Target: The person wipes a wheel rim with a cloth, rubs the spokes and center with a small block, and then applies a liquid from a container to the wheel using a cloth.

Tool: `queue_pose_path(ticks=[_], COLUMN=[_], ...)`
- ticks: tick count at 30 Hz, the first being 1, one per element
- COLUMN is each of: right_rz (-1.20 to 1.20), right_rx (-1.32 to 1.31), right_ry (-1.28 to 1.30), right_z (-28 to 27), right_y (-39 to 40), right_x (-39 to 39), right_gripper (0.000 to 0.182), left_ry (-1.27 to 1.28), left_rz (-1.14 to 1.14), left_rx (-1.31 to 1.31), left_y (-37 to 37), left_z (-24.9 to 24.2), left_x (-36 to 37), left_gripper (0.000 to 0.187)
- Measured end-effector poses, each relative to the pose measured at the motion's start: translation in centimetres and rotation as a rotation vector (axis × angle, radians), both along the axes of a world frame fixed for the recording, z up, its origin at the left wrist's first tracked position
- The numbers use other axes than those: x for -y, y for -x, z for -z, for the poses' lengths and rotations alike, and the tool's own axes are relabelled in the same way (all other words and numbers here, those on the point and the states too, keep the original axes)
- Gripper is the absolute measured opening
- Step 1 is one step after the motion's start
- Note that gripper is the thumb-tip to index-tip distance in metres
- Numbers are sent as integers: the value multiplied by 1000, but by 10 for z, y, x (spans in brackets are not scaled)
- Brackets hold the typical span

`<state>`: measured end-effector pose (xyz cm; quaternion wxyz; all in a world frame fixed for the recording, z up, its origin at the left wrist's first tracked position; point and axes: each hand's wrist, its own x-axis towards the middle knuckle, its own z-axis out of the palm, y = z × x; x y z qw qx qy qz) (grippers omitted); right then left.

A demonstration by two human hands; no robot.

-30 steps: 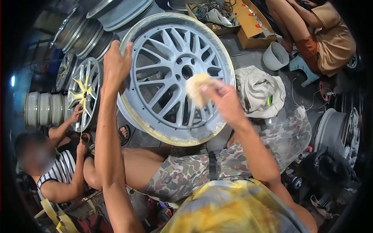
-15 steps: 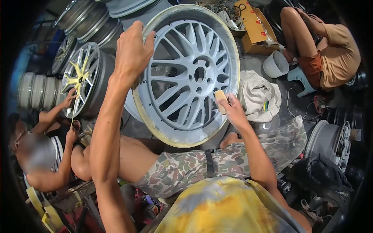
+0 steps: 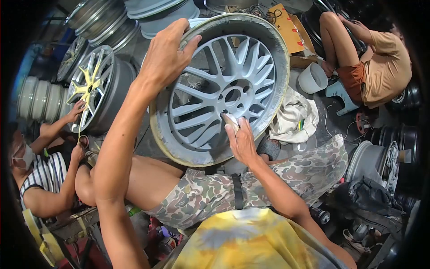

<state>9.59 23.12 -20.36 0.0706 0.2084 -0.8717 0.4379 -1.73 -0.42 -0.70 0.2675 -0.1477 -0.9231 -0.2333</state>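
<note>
A large grey multi-spoke wheel rim [image 3: 201, 101] with a yellowish edge stands tilted in front of me. My left hand [image 3: 168, 56] grips its upper left edge, thumb inside the lip and fingers over the outside. Between the thumb and fingers of my right hand [image 3: 243, 142] is a small pale sanding block [image 3: 231, 122]. The block lies against the lower spokes just below the hub, and the fingers partly cover it.
At the left a person [image 3: 49, 175] works on a yellow-and-silver rim [image 3: 89, 85]. Another person [image 3: 380, 62] sits at the upper right on a stool [image 3: 342, 96]. Nearby are a bucket [image 3: 312, 79], a cloth [image 3: 293, 114], a cardboard box [image 3: 289, 38] and stacked rims [image 3: 101, 22].
The rim has tilted and shifted slightly right, with my left hand moving along with it. My right hand has moved left with the block, from the rim's lower right towards the spokes below the hub.
</note>
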Motion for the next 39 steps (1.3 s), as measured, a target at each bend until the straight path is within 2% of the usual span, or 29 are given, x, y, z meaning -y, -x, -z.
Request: queue_pose_path(ticks=[1,4,8,12,16,18,19,20,22,23,24,27,29,30,33,35,37,39], right_rz=[-2,-9,-69,-44,-46,-89,-75,-77,-94,-98,-92,-57,-73,-74,-89,-128,-178,-141], right_rx=[2,34,108,177,126,668,908,909,595,456,371,375,564,551,514,450,400,364], right_ry=[-96,-155,-49,-62,-90,508,470,473,563,624,673,598,805,814,688,724,809,832], right_z=[0,5,-13,-5,-5,-23,-41,-46,-60,-69,-75,-109,-134,-140,-149,-156,-157,-148], right_y=[5,20,14,11,20,22,25,27,37,46,56,73,77,79,88,88,91,96], right_x=[-1,16,2,4,11,-10,-24,-27,-22,-12,-3,6,15,17,20,19,15,18], right_gripper=[27,27,30,34,35,34,33,33,33,33,33,34,33,33,29,26,19,20], left_ry=[-1,-3,-10,-51,-42,-87,-130,-127,-308,-278,-135,51,117,129,106,4,-38,-118], left_rz=[11,-2,-14,-14,-11,-27,-42,-44,176,215,254,388,394,404,403,389,374,338], left_rx=[-6,-5,-5,0,6,76,152,153,143,136,76,-10,-18,-7,32,193,186,174], left_y=[-2,-8,-13,-17,-17,-20,-22,-22,-18,-19,-18,-16,-16,-17,-17,-15,-16,-18], left_z=[1,1,0,1,1,-4,-5,-4,-6,-10,-13,-17,-19,-21,-19,-17,-17,-17], left_x=[-1,-1,2,-3,-2,-4,-4,-5,-6,-8,-8,-12,-15,-16,-19,-18,-19,-22], left_gripper=[26,27,27,27,27,25,24,24,26,32,34,37,41,41,36,23,20,17])
